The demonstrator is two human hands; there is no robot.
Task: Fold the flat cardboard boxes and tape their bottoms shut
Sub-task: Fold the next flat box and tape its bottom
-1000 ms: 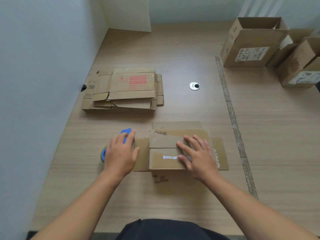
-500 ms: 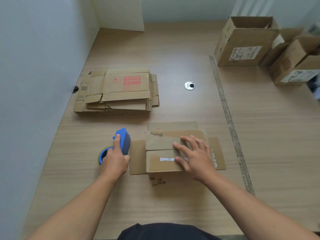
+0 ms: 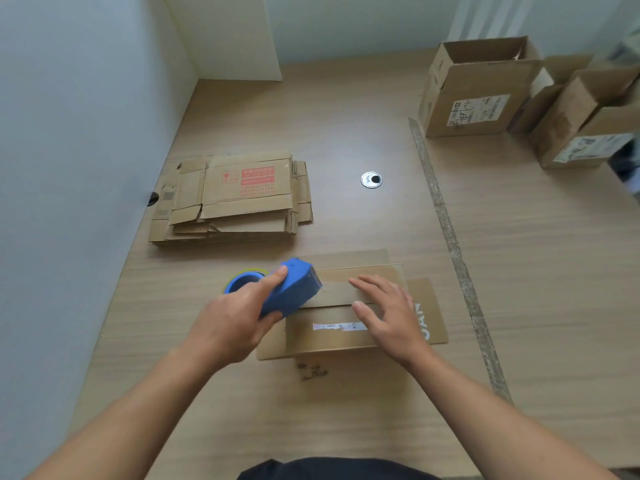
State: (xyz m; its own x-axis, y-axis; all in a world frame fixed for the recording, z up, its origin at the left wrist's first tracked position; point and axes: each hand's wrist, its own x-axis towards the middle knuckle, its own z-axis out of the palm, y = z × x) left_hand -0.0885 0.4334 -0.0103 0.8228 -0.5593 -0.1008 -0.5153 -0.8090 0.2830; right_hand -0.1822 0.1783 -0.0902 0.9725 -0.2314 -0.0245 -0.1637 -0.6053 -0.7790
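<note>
**A:** What is changing in the head view?

**B:** The left hand [image 3: 235, 323] is lifting the blue dispenser [image 3: 294, 289] off the worktop [image 3: 346, 410], where it was lying a second ago. It is bringing the nose to the left end of the seam between the two closed flaps. Its fingers [image 3: 277, 277] are curling round the dispenser body and gripping it.

**A:** And the other hand?

**B:** The right hand [image 3: 391, 317] is still pressing down on the flaps, its fingers [image 3: 367, 284] straight and spread, holding nothing.

**A:** Where is the box sitting?

**B:** The box [image 3: 329, 336] is sitting near the middle of the worktop, between the hands, with its side flaps sticking out left and right.

**A:** What is that meaning for the job?

**B:** I am judging that folding is finished on this one and taping is about to begin. A stack [image 3: 239, 199] of flats is waiting far left, and open boxes [image 3: 481, 95] are standing far right.

**A:** Is any writing showing?

**B:** White letters are showing on the right flap [image 3: 427, 317], seemingly "OA", partly under the hand. Red print on the stack, a white strip label [image 3: 332, 326] on the near flap and a scribbled label on one open box are all too small to read.
</note>
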